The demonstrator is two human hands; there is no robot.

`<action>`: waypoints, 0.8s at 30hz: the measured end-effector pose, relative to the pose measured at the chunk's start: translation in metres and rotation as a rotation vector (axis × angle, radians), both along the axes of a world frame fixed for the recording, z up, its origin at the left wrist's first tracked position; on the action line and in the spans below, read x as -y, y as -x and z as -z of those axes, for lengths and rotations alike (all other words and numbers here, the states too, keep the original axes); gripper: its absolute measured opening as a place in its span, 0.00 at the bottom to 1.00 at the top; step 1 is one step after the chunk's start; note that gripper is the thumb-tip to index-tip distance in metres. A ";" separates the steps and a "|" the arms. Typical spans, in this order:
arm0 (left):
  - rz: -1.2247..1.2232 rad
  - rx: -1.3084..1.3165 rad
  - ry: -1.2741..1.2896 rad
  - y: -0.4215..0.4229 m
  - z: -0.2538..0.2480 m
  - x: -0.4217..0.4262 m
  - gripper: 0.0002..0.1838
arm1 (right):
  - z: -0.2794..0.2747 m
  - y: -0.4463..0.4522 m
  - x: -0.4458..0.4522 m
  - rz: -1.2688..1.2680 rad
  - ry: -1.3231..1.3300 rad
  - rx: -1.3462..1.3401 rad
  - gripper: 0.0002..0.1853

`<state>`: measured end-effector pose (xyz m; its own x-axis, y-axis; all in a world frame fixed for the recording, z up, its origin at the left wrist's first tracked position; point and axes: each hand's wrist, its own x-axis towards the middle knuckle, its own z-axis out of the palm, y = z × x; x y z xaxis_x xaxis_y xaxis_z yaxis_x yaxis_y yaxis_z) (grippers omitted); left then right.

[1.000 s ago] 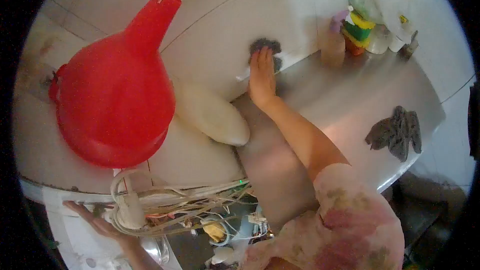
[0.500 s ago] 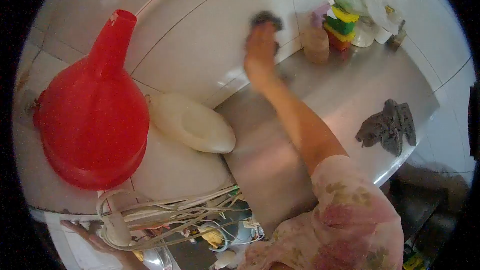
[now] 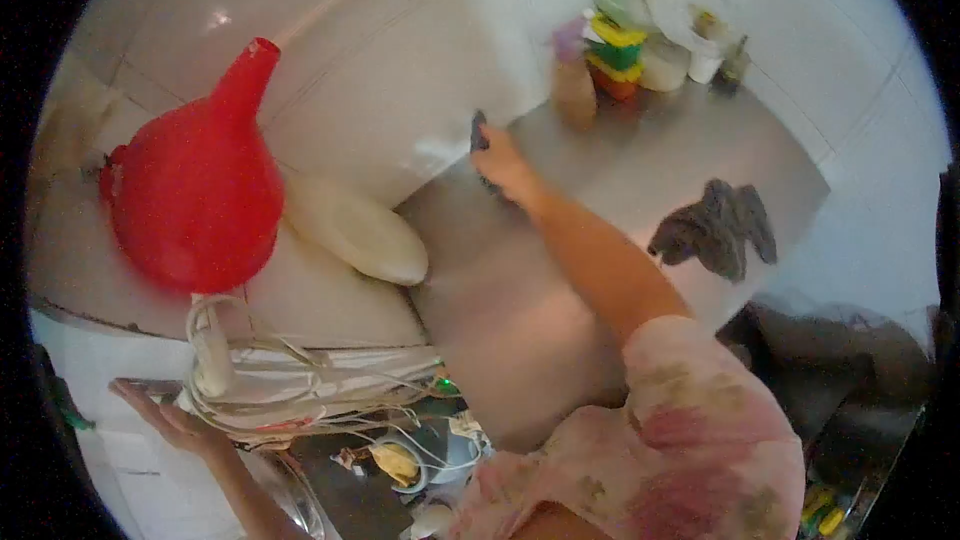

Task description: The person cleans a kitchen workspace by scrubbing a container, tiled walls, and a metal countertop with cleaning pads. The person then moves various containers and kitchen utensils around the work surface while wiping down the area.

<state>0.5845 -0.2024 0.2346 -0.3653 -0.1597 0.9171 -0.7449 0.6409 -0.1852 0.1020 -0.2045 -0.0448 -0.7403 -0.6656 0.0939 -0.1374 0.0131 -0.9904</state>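
Observation:
My right hand (image 3: 502,162) is closed on a dark cloth (image 3: 480,132), held low against the white tiled wall at the back edge of the steel countertop (image 3: 520,330). Another dark grey cloth (image 3: 715,230) lies crumpled on the steel, to the right of my right forearm. At the lower left, my left hand (image 3: 175,415) has its fingers stretched out beside a bundle of pale cables (image 3: 300,385). Whether it touches the dark edge at its fingertips I cannot tell.
A big red funnel-shaped plastic vessel (image 3: 195,205) stands on the left ledge beside a cream oblong object (image 3: 360,235). At the back corner are stacked yellow and green sponges (image 3: 617,50), a brownish bottle (image 3: 573,90) and a clear plastic bag (image 3: 690,0). Cluttered items lie below the cables.
My right hand has moved the cloth down the wall to the countertop's back edge. The view has shifted, and more of my left hand and forearm shows.

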 end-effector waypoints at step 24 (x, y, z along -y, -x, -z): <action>-0.006 -0.039 0.042 0.017 -0.003 -0.010 0.33 | -0.027 -0.005 -0.157 0.061 0.118 -0.394 0.25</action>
<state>0.5676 -0.1921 0.2376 -0.3284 -0.1228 0.9365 -0.7559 0.6288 -0.1826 0.1071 -0.0478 -0.0181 -0.6700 -0.5893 0.4514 -0.5089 -0.0780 -0.8573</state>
